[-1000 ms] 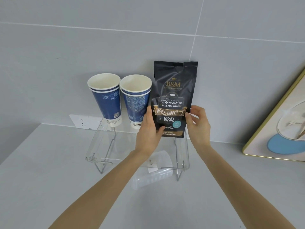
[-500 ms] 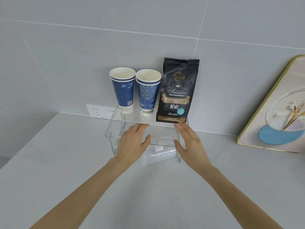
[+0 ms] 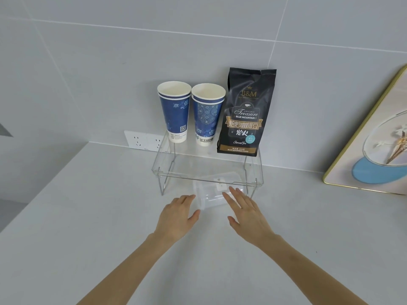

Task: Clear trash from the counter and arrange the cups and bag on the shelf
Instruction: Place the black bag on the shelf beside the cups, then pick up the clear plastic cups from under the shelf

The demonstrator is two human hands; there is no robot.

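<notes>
Grey tiled wall (image 3: 110, 62) behind a pale grey counter (image 3: 88, 216), with a white double socket (image 3: 144, 140) low on the wall. Sitting on the counter against the wall is a clear acrylic shelf (image 3: 207, 168) on thin wire legs.

On top of the shelf, lined up along the back: two blue paper cups and a coffee bag. The left cup (image 3: 175, 112) is deep blue with a floral print, white rim and white base with a small QR code; it looks like two cups nested together, since there's a double rim. The right cup (image 3: 207, 115) has a more ornate blue pattern and the same double rim, and stands just beside the first. The coffee bag (image 3: 245, 113) is black with gold "B&M" lettering and a "Treasure Blue Mountain" label, upright, just to the right of the cups.

Under the shelf, lying on its side on the counter, is a clear plastic cup (image 3: 212, 194), mouth toward the left, pretty hard to make out.

Both hands are empty, fingers loosely spread, palms down. The left hand (image 3: 178, 216) is just left of the plastic cup's mouth; the right hand (image 3: 246, 212) has its fingertips over the cup's near side. Whether either actually touches it, I can't tell. The cups and bag up top are well apart from both hands.

Off to the right, a gold-framed picture (image 3: 374, 146) leans on the wall.
</notes>
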